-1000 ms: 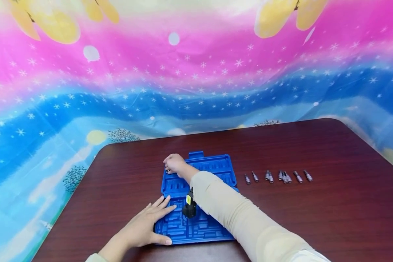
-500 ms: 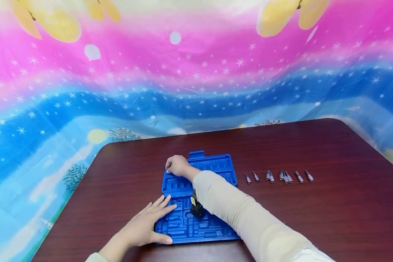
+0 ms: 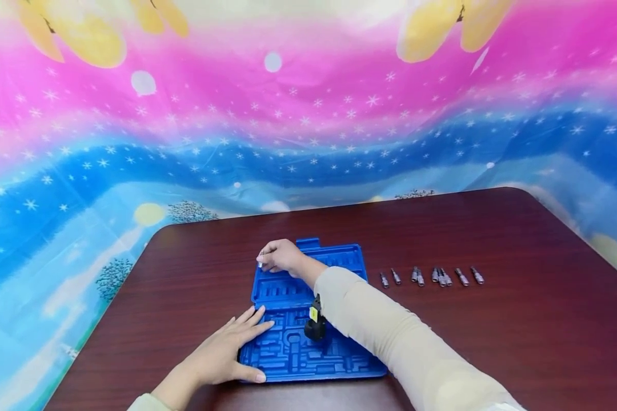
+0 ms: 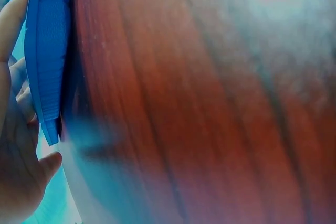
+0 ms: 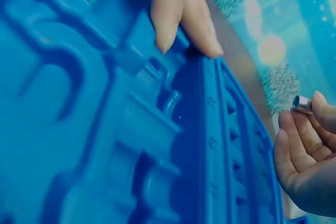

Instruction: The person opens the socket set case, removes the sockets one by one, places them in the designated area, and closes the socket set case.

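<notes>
My right hand (image 3: pixel 281 256) is over the far left part of an open blue plastic case (image 3: pixel 298 379). Between its thumb and fingertips it pinches a small silver socket (image 5: pixel 302 104), whose hollow end shows in the right wrist view. My left hand (image 3: pixel 221 349) lies with spread fingers along the case's left edge, thumb at the near corner. In the left wrist view the left thumb (image 4: pixel 51 165) is beside the case's corner. Moulded recesses fill the near half of the case, and slots line its far half; the right forearm hides part of both.
To the right of the case, several silver socket bits (image 3: pixel 420 278) lie in a loose row on the dark red wooden table (image 3: pixel 493 337). A patterned cloth (image 3: pixel 308 114) hangs behind the table. A black wrist camera (image 3: pixel 315 326) hangs below the right wrist over the case.
My right hand has turned and shifted slightly right, and the socket in its fingertips now shows plainly. The right forearm has moved a little right as well. The left hand stays on the case.
</notes>
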Demonstrator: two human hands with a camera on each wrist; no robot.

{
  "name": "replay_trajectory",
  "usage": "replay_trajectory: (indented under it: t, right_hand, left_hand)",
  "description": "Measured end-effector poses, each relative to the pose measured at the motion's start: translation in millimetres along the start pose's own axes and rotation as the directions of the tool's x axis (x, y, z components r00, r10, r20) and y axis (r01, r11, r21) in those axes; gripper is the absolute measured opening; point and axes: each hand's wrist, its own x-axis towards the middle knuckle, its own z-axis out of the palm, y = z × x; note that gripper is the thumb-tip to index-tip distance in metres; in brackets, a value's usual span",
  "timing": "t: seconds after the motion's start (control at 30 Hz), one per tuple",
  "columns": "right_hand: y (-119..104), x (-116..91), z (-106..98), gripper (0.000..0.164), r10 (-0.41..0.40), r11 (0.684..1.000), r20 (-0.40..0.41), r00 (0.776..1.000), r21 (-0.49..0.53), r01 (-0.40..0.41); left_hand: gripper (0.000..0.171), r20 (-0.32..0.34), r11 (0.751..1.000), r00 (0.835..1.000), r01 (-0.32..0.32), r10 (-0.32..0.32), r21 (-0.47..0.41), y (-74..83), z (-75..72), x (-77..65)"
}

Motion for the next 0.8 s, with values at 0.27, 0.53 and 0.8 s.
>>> replay_trajectory:
  t: [0.27,0.53,0.8]
  right_hand:
    - [-9.6,-48.6,-36.9,0.024,-0.011,0.991,-0.037,0.999,0.131,0.016]
    - [2.2,-93.6,-95.7,0.021,-0.033,0.99,-0.214,0.976,0.126,0.061]
    - [15.9,-139.2,-155.8,0.023,-0.042,0.999,-0.302,0.952,0.017,0.049]
  left_hand:
    - [0.083,0.016,1.0,1.0,0.001,0.0,-0.024,1.9,-2.6,-1.4]
    - [0.083,0.029,0.999,1.0,0.001,0.0,-0.046,1.8,-3.5,-1.7]
    - [0.083,0.02,1.0,1.0,-0.01,0.01,-0.009,2.6,-4.2,-3.2]
